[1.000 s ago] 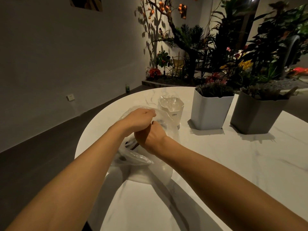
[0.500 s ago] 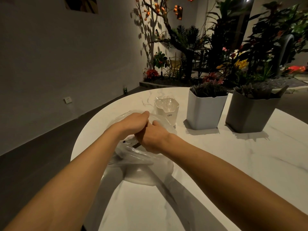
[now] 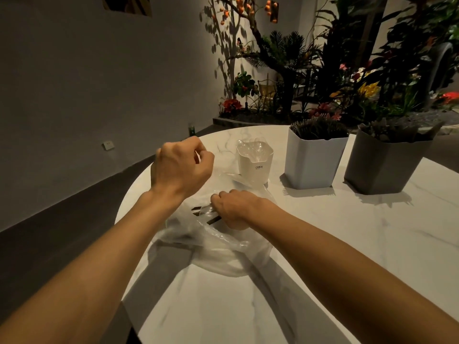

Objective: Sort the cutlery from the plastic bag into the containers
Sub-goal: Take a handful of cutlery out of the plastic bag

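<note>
The right hand [image 3: 236, 209] curls its grip round the dark cutlery [image 3: 198, 209], which lies sideways inside the plastic bag [image 3: 218, 247] on the counter [image 3: 347, 244], the left hand [image 3: 182, 167] pinches the bag's edge higher up, and 3 containers [image 3: 310, 167] wait just behind.

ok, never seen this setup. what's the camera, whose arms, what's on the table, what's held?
No robot: a person wears one wide-angle camera on the head, so the single view looks forward and down. On the round white table stand a small white container of clear spoons, a light grey container and a dark grey container, both full of dark pieces. Nearer lies a clear plastic bag. The right hand curls its fingers round dark cutlery at the bag; the raised left hand seems to pinch the bag's edge.
</note>
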`<state>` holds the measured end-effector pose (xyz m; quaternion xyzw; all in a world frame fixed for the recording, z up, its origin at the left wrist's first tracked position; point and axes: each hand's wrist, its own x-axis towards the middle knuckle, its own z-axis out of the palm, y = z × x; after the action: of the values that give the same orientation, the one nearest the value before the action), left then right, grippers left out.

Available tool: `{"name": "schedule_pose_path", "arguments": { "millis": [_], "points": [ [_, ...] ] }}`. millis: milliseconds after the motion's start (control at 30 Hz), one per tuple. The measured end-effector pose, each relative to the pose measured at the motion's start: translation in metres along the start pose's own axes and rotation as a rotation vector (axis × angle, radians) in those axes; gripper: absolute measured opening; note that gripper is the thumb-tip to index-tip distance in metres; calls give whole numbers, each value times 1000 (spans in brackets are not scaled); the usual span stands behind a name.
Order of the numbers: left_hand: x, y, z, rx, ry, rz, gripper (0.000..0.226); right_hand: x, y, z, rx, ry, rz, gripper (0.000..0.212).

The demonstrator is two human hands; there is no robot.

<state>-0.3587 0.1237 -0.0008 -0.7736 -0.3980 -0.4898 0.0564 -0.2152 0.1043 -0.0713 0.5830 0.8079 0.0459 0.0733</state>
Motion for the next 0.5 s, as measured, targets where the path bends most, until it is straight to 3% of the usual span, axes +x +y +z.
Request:
{"name": "schedule_pose_path", "arguments": {
  "millis": [67, 167, 233, 367, 500],
  "points": [
    [-4, -14, 4, 68, -206, -140, 28, 3, 0, 3, -28, 8, 0, 32],
    [-16, -38, 13, 108, -649, -388, 59, 7, -1, 7, -25, 5, 6, 34],
    [-25, -49, 20, 86, -834, -449, 55, 8, 0, 9, 0, 11, 5, 43],
    [-34, -57, 26, -91, -928, -567, 15, 6, 1, 9, 37, 17, 6, 50],
    [-33, -63, 28, -51, -893, -572, 5, 4, 1, 6, 64, -20, 8, 59]
  ]
}}
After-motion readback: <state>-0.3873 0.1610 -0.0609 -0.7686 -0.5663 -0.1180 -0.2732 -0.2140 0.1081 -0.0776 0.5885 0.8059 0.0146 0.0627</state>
